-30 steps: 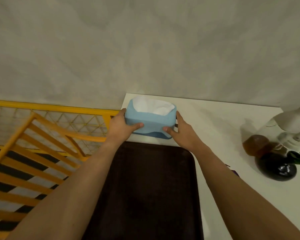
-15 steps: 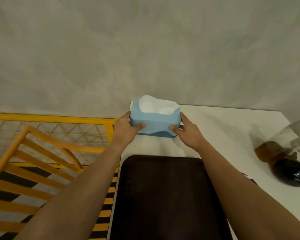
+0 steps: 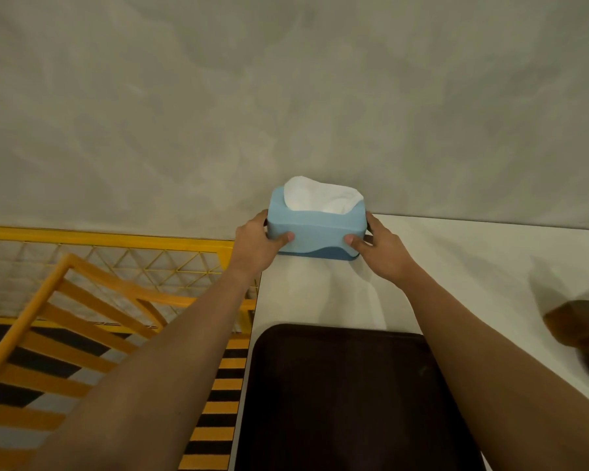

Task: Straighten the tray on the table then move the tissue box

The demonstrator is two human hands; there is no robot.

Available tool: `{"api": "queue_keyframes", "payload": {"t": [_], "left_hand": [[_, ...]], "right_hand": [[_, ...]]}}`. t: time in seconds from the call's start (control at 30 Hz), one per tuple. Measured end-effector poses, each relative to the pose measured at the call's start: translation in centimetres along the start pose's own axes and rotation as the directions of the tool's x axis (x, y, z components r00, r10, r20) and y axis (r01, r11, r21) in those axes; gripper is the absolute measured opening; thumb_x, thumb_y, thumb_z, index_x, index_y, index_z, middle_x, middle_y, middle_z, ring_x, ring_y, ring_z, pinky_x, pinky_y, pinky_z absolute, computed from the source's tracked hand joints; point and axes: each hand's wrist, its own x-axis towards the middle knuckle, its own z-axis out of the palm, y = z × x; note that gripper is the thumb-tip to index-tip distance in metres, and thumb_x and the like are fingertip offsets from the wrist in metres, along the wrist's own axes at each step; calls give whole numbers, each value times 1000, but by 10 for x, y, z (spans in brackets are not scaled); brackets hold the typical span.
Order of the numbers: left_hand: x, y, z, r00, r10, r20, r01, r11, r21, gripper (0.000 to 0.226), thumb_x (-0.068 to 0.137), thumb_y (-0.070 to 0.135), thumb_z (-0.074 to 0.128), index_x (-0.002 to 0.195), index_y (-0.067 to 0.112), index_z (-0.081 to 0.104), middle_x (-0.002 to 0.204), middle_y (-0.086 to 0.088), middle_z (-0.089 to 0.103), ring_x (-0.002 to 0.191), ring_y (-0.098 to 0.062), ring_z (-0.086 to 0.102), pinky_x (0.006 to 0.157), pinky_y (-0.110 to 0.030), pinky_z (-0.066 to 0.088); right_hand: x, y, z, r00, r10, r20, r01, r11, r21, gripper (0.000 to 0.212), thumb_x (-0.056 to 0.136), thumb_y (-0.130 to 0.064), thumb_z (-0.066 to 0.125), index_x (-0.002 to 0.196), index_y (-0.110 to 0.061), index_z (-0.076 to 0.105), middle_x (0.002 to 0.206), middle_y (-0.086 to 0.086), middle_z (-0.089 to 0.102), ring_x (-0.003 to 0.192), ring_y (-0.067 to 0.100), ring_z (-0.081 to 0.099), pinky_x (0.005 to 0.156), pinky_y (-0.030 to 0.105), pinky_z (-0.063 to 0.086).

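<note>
A light blue tissue box (image 3: 315, 234) with white tissue poking from its top sits at the far left corner of the white table (image 3: 456, 263), against the grey wall. My left hand (image 3: 257, 241) grips its left end and my right hand (image 3: 380, 248) grips its right end, thumbs on the front face. A dark brown tray (image 3: 347, 396) lies on the table in front of me, between my forearms, its far edge square to the table.
A yellow railing (image 3: 92, 236) and yellow slats (image 3: 65, 317) stand left of the table, over a black-and-yellow striped floor (image 3: 215, 402). A brown and dark object (image 3: 578, 329) is blurred at the table's right edge.
Both hands have carried the tissue box away from the tray toward the wall. The gap between box and tray has grown, and my view has tilted up and left.
</note>
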Motion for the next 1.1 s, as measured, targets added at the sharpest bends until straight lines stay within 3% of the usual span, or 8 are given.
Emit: {"api": "queue_keyframes", "payload": {"t": [0.37,0.9,1.1], "left_hand": [[22,-3,-3,1000,14,4,-14,998,59,61,89,34,76,143,13,56,132,-6,66,115,-21,60,86,-22,47],[27,-4,-2,1000,-6,23,5,999,43,62,90,36,76,143,12,55,132,-7,66,117,-24,61,87,-25,49],[31,-2,-3,999,-22,35,18,994,107,60,89,37,75,140,11,57,129,-9,67,114,-26,61,85,-27,49]], "right_hand": [[28,1,3,1000,-7,13,8,998,-68,75,96,-61,53,158,-33,23,126,-15,50,107,11,50,88,27,38],[35,1,2,999,-30,21,32,997,-75,71,98,-60,50,157,-36,20,126,-14,50,105,11,51,73,8,35],[35,-3,3,999,7,41,-1,992,-129,72,100,-57,48,159,-30,16,131,-2,53,105,16,52,87,27,39]]}}
